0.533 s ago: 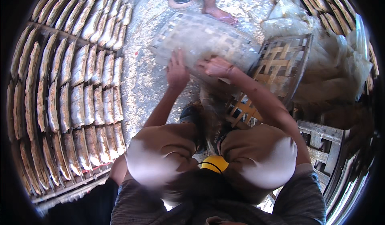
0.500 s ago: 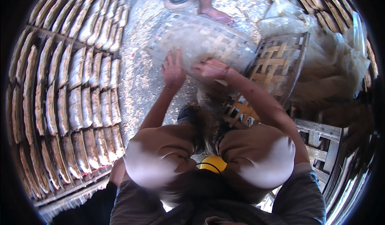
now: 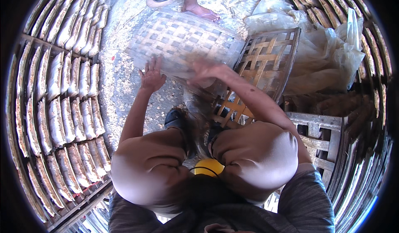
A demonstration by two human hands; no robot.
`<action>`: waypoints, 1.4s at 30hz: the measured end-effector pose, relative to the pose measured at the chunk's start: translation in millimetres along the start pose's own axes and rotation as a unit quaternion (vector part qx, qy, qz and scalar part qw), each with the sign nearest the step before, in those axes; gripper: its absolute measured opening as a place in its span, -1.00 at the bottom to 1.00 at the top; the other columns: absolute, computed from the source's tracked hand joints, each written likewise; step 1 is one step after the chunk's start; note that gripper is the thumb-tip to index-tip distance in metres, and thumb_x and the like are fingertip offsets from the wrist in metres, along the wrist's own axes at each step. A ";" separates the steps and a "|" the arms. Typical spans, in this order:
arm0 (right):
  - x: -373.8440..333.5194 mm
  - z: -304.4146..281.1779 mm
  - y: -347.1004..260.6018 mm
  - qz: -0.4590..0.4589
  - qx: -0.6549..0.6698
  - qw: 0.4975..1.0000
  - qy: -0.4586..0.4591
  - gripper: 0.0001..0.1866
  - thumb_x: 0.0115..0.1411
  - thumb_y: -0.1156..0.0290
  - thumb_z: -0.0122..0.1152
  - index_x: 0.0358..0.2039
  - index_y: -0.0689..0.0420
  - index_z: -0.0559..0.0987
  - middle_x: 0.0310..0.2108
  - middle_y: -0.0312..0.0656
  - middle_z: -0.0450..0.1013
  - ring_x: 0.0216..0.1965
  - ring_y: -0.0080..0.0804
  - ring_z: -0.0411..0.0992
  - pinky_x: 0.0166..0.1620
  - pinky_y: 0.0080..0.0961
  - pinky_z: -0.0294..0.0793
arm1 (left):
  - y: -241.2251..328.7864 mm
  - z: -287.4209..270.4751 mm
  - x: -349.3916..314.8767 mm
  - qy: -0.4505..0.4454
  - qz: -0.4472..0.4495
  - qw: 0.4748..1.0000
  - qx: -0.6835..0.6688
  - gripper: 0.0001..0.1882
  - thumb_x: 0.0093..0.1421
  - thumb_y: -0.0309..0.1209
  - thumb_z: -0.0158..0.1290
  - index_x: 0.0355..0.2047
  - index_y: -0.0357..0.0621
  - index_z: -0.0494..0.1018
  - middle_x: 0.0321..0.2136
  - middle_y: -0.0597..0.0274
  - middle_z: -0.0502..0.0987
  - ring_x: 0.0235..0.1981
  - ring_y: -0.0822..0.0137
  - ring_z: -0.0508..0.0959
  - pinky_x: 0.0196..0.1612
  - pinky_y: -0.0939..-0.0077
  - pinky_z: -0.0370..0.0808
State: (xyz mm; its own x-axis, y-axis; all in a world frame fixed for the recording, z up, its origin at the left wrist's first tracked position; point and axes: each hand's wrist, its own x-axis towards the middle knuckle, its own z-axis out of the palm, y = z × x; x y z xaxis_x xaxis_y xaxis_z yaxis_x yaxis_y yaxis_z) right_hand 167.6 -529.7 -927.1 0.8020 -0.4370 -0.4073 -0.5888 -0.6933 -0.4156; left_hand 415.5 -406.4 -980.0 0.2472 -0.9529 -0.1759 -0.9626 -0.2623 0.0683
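Looking down past the head camera from where I stand, I see the person sitting low with both knees [image 3: 147, 166] spread, which seems to leave room to lean in over a woven panel [image 3: 187, 33] lying on the littered floor [image 3: 114, 73] just past the feet. A clear plastic film [image 3: 174, 62] appears to lie over that panel, pale weave showing through it, and the panel sits slanted across the reach of both arms, probably so either hand can get at its near edge. The left hand [image 3: 153, 76] is at the near left corner, palm down, fingers straight and a little apart; it isn't closed round anything I can see, and I'd guess it is placed there to keep the film flat, though whether it presses or only hovers I can't say. The right hand [image 3: 204, 72] is by the middle of the same edge, too blurred for me to tell how far its fingers are bent or whether they pinch the film. A second, browner woven tray [image 3: 270, 56] stands tilted just beside the panel's right end, perhaps propped there to stay within reach, with crumpled plastic sheeting [image 3: 326, 60] heaped behind it. Across the way is a co-worker's bare foot [image 3: 201, 12].
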 end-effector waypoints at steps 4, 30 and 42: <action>-54.9 -74.6 9.2 0.084 0.048 0.987 0.128 -0.14 0.40 -0.22 0.16 0.48 0.13 0.29 0.00 0.07 0.59 -0.10 -0.31 0.59 0.21 -0.09 0.53 | -10.8 -13.9 -20.3 0.040 0.007 0.999 -0.024 -0.04 0.31 -0.17 0.14 0.61 0.30 -0.12 0.61 0.00 -0.12 0.57 -0.31 -0.02 0.44 -0.66 -0.06; -232.2 -169.8 -13.5 0.305 0.069 0.693 0.649 -0.53 0.30 0.04 0.28 -0.10 0.24 0.62 -0.26 0.24 0.64 -0.11 0.29 0.62 -0.02 0.10 0.52 | -73.8 -144.1 -188.2 -0.165 -0.060 0.819 -0.547 -0.46 0.46 -0.04 0.16 0.35 0.06 0.46 0.15 0.27 0.60 0.03 0.36 0.62 0.06 0.29 0.53; -299.4 -211.5 -115.5 -0.087 0.221 0.542 0.806 -0.71 0.51 0.28 0.18 0.00 0.28 0.55 -0.42 -0.19 0.59 -0.48 -0.55 0.49 -0.39 -0.57 0.47 | 17.0 -356.4 -170.5 -0.019 0.155 0.909 -0.385 -0.45 0.50 -0.05 0.08 0.37 -0.05 0.44 0.29 -0.02 0.51 0.31 0.11 0.49 0.41 0.08 0.37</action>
State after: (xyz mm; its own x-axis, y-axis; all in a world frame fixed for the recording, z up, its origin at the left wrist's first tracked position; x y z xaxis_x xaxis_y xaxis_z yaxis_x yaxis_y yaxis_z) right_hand 16.8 -440.0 -585.2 -0.3150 -0.5657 0.7621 -0.1711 -0.7559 -0.6319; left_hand 396.7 -302.8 -598.8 -0.0412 -0.9971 -0.0642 -0.6180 -0.0250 0.7858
